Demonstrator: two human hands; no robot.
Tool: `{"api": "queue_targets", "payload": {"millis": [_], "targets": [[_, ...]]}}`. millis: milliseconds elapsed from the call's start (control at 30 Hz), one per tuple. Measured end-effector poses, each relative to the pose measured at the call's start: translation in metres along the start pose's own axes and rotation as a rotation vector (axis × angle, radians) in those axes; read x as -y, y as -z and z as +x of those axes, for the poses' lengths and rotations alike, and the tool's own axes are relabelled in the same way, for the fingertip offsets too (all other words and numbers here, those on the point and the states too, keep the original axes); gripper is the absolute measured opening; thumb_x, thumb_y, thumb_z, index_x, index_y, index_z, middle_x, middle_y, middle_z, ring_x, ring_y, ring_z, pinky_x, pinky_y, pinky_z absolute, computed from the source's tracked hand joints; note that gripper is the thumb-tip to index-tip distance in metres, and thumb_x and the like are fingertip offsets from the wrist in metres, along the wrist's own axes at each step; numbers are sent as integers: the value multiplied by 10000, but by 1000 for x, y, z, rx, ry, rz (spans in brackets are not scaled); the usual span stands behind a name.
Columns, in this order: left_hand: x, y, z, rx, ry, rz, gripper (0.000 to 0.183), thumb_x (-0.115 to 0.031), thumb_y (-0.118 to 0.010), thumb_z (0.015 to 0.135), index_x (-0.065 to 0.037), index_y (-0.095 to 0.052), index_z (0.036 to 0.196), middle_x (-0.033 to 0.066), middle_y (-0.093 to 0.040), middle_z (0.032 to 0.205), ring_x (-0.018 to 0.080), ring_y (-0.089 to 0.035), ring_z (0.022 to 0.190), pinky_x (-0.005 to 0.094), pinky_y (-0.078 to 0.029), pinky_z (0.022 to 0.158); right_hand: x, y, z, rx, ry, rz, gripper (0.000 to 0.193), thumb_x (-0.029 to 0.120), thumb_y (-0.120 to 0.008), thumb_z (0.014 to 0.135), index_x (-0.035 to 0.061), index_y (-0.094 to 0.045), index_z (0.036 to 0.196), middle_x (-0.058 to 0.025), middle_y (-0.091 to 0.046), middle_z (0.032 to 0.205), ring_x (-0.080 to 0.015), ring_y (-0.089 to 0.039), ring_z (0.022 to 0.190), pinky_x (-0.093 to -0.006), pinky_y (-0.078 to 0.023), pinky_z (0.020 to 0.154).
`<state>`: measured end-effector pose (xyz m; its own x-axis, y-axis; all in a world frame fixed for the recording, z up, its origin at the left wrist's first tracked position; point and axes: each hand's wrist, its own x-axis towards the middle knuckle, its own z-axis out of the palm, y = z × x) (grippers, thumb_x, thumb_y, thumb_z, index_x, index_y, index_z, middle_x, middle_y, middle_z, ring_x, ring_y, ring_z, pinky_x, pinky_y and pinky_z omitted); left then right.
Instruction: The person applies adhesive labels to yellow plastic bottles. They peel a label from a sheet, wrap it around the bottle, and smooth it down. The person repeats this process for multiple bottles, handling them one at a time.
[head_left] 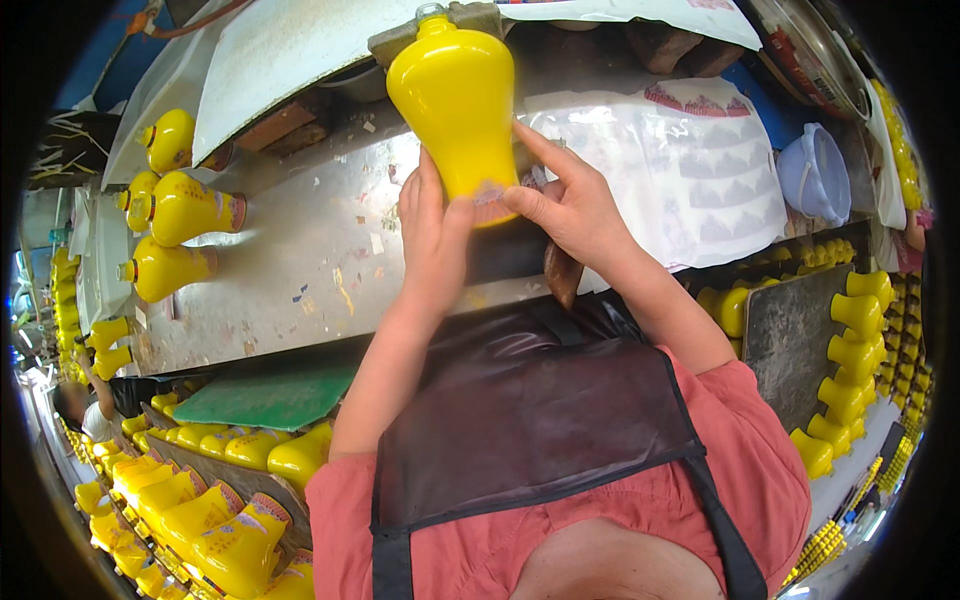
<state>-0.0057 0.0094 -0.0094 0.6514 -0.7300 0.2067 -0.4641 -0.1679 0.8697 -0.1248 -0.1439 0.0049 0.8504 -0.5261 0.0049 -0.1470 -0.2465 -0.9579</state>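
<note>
A glossy yellow bottle [452, 95] lies over the bench with its wide shoulder and neck away from me. Its neck sits at a grey notched block [390, 42], and a pinkish patterned band [490, 205] runs round its narrow base. My left hand [436, 240] grips the left side of the base, thumb by the band. From the right, my right hand [578, 208] holds the same base, its thumb pressed on the band and its fingers along the side. A brown, curved piece [562, 275] is below my right hand, partly hidden.
White sheets with printed patterned strips [715, 170] lie at right, beside a light-blue bucket [815, 175]. Several yellow bottles [190, 208] stand at the bench's left end. More fill racks at lower left [235, 540] and right [855, 315]. A green board [265, 392] lies left of me.
</note>
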Motion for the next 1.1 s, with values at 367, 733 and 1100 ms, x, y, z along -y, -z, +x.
{"api": "queue_targets", "payload": {"millis": [367,733,1100], "targets": [[-16,1,2,20,139,-446,931,-230,-665,915,-23,-117,1638,201,-435,1507,270,-468,1338,406,-347,1147,4,47,20,-217,-415,875,357,346,-471,1094,28,-624,1147,-79,-689,1036,-116,-649,777,-251,-539,714],[-4,-2,1,0,123,-316,937,-223,-707,921,-25,-124,1627,140,-512,1447,208,-510,1276,332,-387,1030,59,31,17,-117,788,-504,309,52,-763,806,67,-659,1096,-108,-697,930,-314,-690,806,-404,-568,675],[17,31,5,21,-89,266,786,-254,-706,878,3,-396,1553,101,-686,1132,201,-604,1079,371,-438,978,55,30,4,-35,688,-473,302,64,-732,861,57,-652,1152,-120,-703,919,-328,-682,784,-415,-567,667]]}}
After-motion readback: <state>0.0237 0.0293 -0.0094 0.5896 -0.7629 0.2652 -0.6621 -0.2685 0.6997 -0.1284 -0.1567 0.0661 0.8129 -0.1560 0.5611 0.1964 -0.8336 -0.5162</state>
